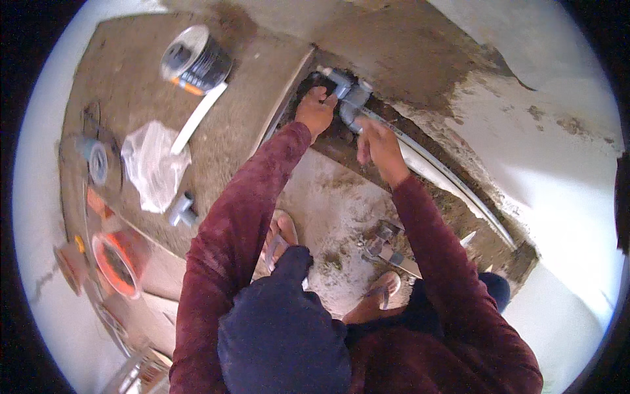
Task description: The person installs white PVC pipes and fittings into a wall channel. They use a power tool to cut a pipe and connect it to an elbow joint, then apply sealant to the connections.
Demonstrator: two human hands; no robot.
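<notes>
Upper centre: the right hand [382,148], blurred, hangs at a grey PVC elbow [348,114]; the left hand [315,113], apart from it, curls beside the pipe fitting [341,83] beyond. Whether either grips cannot be told. Plastic probably light, stiff, smooth; best held round the sockets.

Pale glare on the wall [558,184] at right, grainy softness, slightly blurred right hand [383,150], bowed edges, black corners

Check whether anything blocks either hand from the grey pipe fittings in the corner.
Nothing visible does. The left hand is right at the grey pipe fittings, the right hand close by; contact is unclear. The can and plastic bag sit off to the left.
</notes>
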